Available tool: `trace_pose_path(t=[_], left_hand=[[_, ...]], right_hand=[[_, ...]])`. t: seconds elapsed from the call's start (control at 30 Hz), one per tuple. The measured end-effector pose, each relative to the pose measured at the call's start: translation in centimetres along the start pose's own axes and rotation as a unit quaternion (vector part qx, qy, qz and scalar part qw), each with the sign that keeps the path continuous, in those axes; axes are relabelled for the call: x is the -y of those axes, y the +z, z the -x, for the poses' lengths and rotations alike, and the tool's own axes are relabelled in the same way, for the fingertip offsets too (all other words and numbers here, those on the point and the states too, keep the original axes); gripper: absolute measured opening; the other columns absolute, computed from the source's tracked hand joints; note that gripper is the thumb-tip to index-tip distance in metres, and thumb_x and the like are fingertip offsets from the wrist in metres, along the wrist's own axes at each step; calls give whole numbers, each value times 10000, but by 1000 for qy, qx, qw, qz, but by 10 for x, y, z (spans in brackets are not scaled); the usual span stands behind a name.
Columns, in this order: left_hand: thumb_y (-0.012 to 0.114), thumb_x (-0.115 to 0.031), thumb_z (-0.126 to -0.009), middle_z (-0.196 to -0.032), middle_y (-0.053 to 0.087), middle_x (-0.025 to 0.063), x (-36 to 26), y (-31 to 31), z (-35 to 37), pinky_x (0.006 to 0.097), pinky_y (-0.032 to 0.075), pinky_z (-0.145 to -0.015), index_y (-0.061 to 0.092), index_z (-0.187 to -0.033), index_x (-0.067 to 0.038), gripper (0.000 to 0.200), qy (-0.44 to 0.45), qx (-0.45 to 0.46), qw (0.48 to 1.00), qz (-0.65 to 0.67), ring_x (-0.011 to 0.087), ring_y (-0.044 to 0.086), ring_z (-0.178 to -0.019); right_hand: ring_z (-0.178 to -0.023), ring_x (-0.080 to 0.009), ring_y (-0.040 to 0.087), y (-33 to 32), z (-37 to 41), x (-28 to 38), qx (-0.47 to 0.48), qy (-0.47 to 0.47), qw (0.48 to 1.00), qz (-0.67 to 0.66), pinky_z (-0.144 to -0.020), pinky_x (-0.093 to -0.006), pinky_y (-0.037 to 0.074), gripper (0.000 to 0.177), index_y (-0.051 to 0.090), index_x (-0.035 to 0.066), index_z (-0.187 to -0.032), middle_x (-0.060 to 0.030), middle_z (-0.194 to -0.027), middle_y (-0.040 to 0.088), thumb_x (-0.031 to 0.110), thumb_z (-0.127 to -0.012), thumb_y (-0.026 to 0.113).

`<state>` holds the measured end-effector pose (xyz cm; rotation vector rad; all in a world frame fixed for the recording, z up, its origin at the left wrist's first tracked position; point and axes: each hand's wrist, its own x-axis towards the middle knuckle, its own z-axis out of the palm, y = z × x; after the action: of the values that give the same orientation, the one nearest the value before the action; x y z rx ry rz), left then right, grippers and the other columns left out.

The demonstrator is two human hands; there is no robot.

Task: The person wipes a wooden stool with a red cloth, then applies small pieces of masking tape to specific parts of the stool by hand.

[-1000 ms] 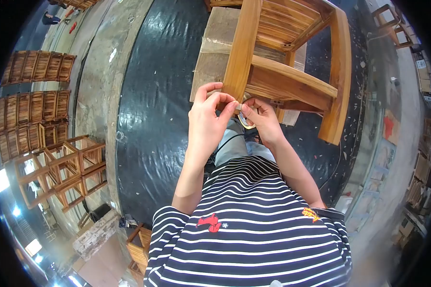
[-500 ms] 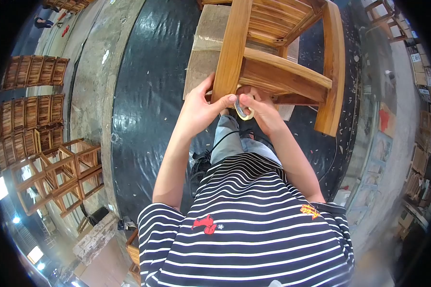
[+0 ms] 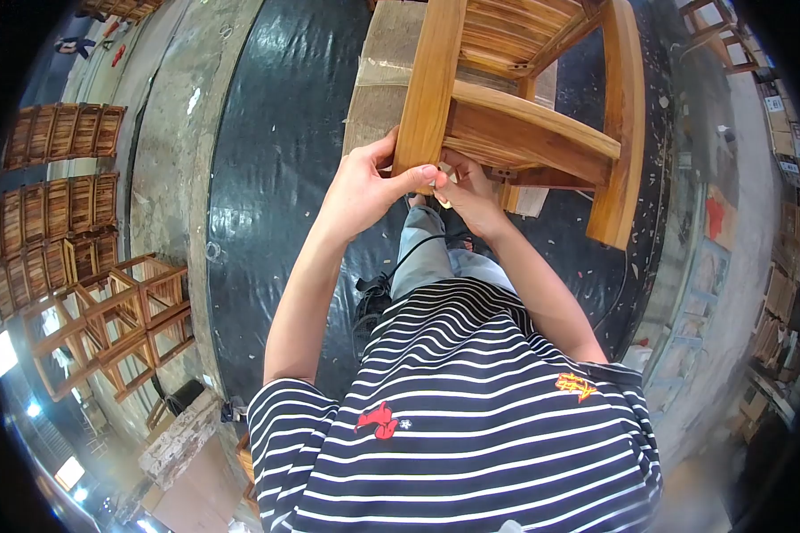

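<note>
A wooden chair (image 3: pixel 533 129) with a slatted part lies in front of me, the end of one leg (image 3: pixel 429 102) toward me. My left hand (image 3: pixel 367 194) is closed about that leg's end, fingers at its left side and thumb across the front. Close by on the right, my right hand (image 3: pixel 473 197) is closed on a small pale roll of tape (image 3: pixel 444 203), mostly hidden by the fingers. Both thumb tips meet at the leg's near edge. Some of my right fingers pass behind the leg out of sight.
Cardboard (image 3: pixel 384 71) lies beneath the chair, on black floor sheeting (image 3: pixel 271 178). Stacked wooden chairs (image 3: pixel 62 213) and open wooden frames (image 3: pixel 116 324) stand at left. A person (image 3: pixel 76 44) is far off at upper left. Boxes (image 3: pixel 778 298) line the right side.
My right hand has moved slightly left and up against the leg, and the tape roll, plainly visible before, is now mostly covered. My left hand stays on the leg.
</note>
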<state>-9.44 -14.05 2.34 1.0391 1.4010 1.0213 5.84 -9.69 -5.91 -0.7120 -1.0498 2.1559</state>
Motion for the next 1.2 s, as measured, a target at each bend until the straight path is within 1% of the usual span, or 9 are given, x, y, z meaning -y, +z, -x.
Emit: trace_pose_path(t=[0.23,0.33,0.5,0.67,0.73,0.77,1.03,1.1,1.2], left_hand=[[592,-263,-854,-930,633,71,0,-4,4,245,462,-773,555,-1115,19,386,-42,4,998,-56,94,575,-861],[284,-347,-972,-1165,548,130,0,-5,11,291,374,-935,452,-1216,77,517,-69,-40,993,89,181,525,-1063],[418,-234,-946,-1138,564,145,52,-8,39,307,375,-951,514,-1155,61,374,-17,-280,956,88,205,520,-1083],[449,-201,-928,-1131,573,115,24,-18,13,306,363,-953,557,-1115,41,324,-63,-252,962,83,190,507,-1087],[458,-200,-922,-1163,559,98,6,-14,-32,309,353,-961,521,-1170,30,344,40,-162,985,38,183,507,-1089],[458,-200,-922,-1163,559,98,4,-9,-55,309,353,-961,521,-1170,30,344,45,-157,986,39,183,507,-1089],[601,-256,-794,-1038,565,176,-10,16,-147,326,493,-736,324,-1283,-58,595,-34,34,947,317,256,602,-892],[599,-245,-793,-1030,566,172,-14,32,-150,323,496,-718,320,-1285,-59,595,-41,26,946,319,255,605,-882],[601,-217,-794,-1014,563,141,-31,70,-141,330,502,-703,292,-1294,-53,610,-24,24,963,268,218,598,-855]], right_hand=[[-767,-79,522,-22,5,-1,-2,53,998,42,-640,-217,430,417,546,50,-1000,-4,-875,554,283,-719,747],[-755,-112,503,-46,32,16,104,76,922,366,-663,-251,427,347,563,41,-984,-8,-857,537,140,-697,730],[-787,-132,533,-27,142,109,13,112,933,342,-699,-252,423,269,598,-10,-969,-39,-876,567,68,-719,657],[-654,-130,549,-66,240,164,-206,-316,902,209,-489,-190,405,135,577,97,-826,-81,-713,554,156,-759,678],[-837,-154,527,-133,246,139,-528,-345,740,236,-638,-187,438,251,545,84,-951,-86,-998,506,159,-759,688],[-947,-183,511,-105,203,164,-461,-369,794,143,-761,-224,432,277,551,73,-1043,-72,-1052,510,102,-784,644],[-1289,-247,285,-114,93,151,-340,-81,816,461,-1038,-368,249,817,311,99,-1362,-122,-1363,369,210,-678,744],[-1242,-238,368,-118,99,172,-340,-61,851,395,-1011,-347,301,790,346,100,-1348,-129,-1332,415,176,-669,743],[-1049,-203,523,-127,111,208,-384,1,748,542,-903,-312,394,550,511,22,-1192,-149,-1144,548,143,-696,718]])
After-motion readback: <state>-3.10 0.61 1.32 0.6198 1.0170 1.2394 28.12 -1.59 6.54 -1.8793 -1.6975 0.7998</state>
